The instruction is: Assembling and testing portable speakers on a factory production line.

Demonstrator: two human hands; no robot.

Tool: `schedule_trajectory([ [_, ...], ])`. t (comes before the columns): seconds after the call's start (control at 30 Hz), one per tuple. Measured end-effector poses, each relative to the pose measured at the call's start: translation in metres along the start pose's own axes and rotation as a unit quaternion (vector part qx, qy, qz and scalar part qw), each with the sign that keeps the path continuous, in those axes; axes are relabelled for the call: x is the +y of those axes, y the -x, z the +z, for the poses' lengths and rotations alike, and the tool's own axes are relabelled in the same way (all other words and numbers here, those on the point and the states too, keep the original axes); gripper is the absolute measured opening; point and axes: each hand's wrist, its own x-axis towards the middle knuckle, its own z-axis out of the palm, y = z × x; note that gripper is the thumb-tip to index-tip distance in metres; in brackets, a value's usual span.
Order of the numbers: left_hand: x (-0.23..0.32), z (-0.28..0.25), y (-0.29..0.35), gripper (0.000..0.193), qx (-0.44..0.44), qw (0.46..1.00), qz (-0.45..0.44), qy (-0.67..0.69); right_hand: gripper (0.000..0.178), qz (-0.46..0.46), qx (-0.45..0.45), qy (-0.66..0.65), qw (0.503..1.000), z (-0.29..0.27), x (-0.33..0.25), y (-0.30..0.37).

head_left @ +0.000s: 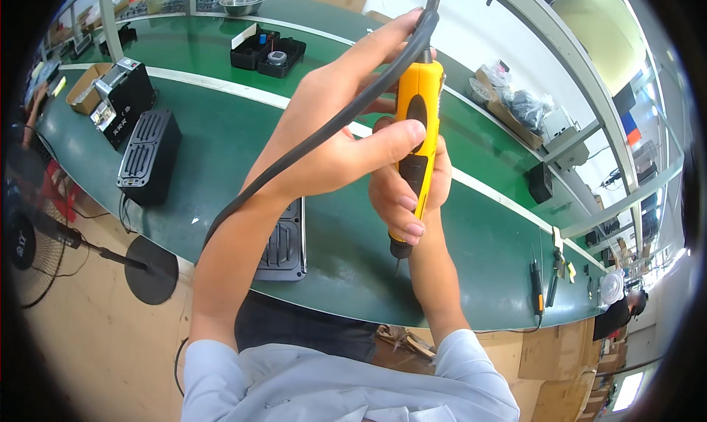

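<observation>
A yellow and black electric screwdriver (421, 90) is held upright in front of me, its thin bit pointing down over the bench. My left hand (328, 127) grips its upper part, with the thumb lying across the body and the fingers partly hidden behind it. Lower down, my right hand (412, 190) wraps around the black grip and nose end. From the tool's top, a thick black cable (324, 131) loops down across my left hand and forearm. Partly covered by my left forearm, a black ribbed panel (285, 245) lies on the green bench (346, 252).
Left on the bench stand a black box with a slotted face (151, 157) and a silver-and-black case (121, 102). Farther back is an open black case (269, 52). A slim tool (537, 283) and pliers (555, 275) lie right. A fan (33, 238) stands at floor left.
</observation>
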Motion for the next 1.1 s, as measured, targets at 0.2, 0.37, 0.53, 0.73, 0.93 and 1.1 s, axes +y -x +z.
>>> schedule_trajectory([
  [0.2, -0.004, 0.011, 0.002, 0.072, 0.092, 0.995, 0.006, -0.025, 0.060, 0.017, 0.032, -0.040, 0.999, 0.004, 0.005, -0.003],
  [0.37, 0.006, 0.011, 0.002, 0.070, 0.089, 0.995, -0.034, -0.021, 0.063, 0.004, -0.012, -0.052, 0.999, -0.003, 0.009, -0.002],
  [0.53, 0.011, -0.004, 0.020, 0.067, 0.039, 0.995, -0.081, 0.041, 0.068, 0.007, -0.034, 0.006, 0.999, 0.005, 0.013, -0.002],
  [0.73, -0.005, -0.018, 0.056, 0.054, 0.038, 0.990, -0.131, 0.041, 0.075, 0.018, 0.009, 0.122, 0.992, 0.002, 0.019, -0.005],
  [0.93, -0.045, -0.048, 0.134, 0.036, 0.042, 0.912, -0.280, -0.298, 0.098, 0.013, 0.107, 0.322, 0.941, 0.005, 0.016, -0.002],
  [1.1, -0.043, -0.046, 0.155, 0.028, 0.035, 0.907, -0.282, -0.311, 0.100, 0.084, 0.115, 0.438, 0.887, 0.011, 0.004, -0.011],
])
